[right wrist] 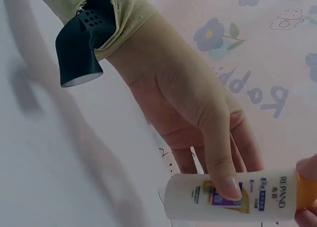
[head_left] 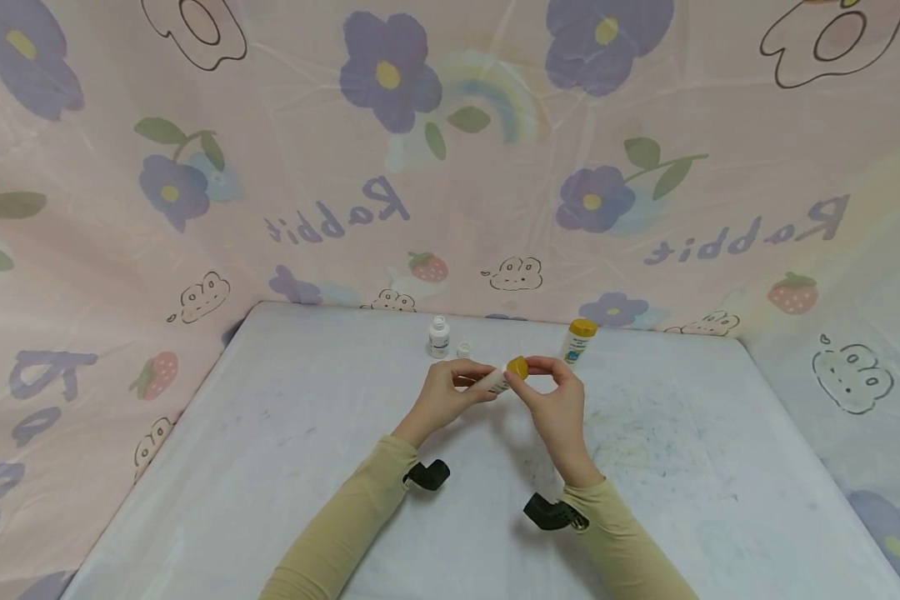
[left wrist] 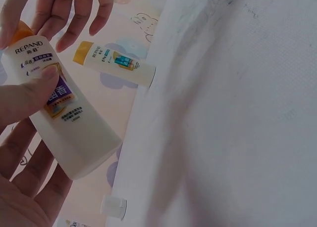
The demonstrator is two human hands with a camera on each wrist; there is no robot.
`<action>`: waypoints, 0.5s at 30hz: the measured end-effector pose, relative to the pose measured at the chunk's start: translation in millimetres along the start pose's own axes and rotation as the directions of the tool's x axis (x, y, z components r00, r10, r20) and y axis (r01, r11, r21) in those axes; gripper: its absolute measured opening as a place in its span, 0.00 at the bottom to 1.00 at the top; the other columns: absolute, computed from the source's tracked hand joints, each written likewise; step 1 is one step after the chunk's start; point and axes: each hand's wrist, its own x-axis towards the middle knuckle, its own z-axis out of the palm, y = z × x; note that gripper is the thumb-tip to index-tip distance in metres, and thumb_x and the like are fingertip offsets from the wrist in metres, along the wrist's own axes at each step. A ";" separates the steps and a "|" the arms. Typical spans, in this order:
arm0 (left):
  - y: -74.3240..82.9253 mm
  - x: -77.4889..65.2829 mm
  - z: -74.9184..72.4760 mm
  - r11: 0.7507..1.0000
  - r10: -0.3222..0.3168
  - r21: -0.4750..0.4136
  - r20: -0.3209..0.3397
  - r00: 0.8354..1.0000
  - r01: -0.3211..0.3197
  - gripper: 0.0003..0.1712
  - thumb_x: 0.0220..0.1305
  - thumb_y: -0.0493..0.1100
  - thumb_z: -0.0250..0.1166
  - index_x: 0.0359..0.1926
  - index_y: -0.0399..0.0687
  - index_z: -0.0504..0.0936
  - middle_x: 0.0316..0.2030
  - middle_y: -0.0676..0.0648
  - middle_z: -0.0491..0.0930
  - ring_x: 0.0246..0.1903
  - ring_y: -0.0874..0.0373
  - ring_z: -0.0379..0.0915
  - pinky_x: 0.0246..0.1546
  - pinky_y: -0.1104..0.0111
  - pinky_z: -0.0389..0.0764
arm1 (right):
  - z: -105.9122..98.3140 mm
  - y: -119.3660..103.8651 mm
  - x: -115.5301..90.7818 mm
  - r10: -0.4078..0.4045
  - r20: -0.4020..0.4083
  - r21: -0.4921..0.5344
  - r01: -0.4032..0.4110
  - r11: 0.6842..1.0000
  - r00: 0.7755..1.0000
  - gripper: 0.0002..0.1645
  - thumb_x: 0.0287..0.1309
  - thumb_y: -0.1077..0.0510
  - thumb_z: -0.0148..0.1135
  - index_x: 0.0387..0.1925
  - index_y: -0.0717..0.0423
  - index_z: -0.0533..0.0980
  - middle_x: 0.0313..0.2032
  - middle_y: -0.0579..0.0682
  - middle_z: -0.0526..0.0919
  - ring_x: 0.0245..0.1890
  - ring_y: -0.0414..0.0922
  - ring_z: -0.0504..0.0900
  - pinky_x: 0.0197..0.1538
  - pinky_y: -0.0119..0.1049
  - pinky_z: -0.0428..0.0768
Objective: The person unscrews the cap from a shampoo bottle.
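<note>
A white bottle (left wrist: pixel 81 135) with a purple and gold label reading REPAND is tilted above the table, held between both hands. My left hand (head_left: pixel 447 390) grips its body, thumb lying across the label. At the top end, my right hand (head_left: pixel 557 406) pinches the orange-yellow cap (head_left: pixel 520 367) between thumb and fingers. The right wrist view shows the left hand (right wrist: pixel 203 123) around the bottle and only the right fingertips at the cap on the right edge.
Behind the right hand stands a similar bottle (head_left: pixel 576 340) with a yellow cap and blue-green label. A small white bottle (head_left: pixel 438 340) and a loose white cap (head_left: pixel 463 351) are near the table's back edge. Patterned cloth (head_left: pixel 465 192) hangs behind the white table (head_left: pixel 270 467).
</note>
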 end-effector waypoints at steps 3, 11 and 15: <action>-0.1 0.2 -0.4 1.000 -0.001 0.008 0.008 1.000 0.001 0.19 0.51 0.31 0.72 0.47 0.36 0.83 0.43 0.40 0.82 0.44 0.46 0.78 0.47 0.54 0.79 | -1.4 0.0 0.6 0.006 0.026 0.002 -0.006 1.000 1.000 0.22 0.46 0.51 0.77 0.41 0.57 0.80 0.35 0.52 0.82 0.50 0.44 0.74 0.64 0.53 0.56; -1.8 1.3 -2.5 1.000 -0.022 0.013 0.039 0.999 0.021 0.18 0.53 0.31 0.72 0.47 0.36 0.83 0.44 0.41 0.83 0.43 0.46 0.79 0.46 0.55 0.80 | -7.6 0.1 2.1 -0.042 0.144 -0.027 0.047 0.999 0.989 0.19 0.52 0.55 0.72 0.46 0.57 0.81 0.41 0.54 0.82 0.50 0.48 0.73 0.62 0.55 0.61; -2.9 1.4 -3.6 1.000 -0.015 -0.001 0.056 0.998 0.015 0.18 0.53 0.31 0.72 0.47 0.35 0.83 0.44 0.40 0.83 0.43 0.45 0.79 0.46 0.55 0.80 | -10.9 -0.3 2.9 -0.026 0.191 -0.049 0.036 0.998 0.981 0.19 0.54 0.57 0.70 0.48 0.57 0.80 0.45 0.54 0.82 0.53 0.48 0.72 0.63 0.54 0.62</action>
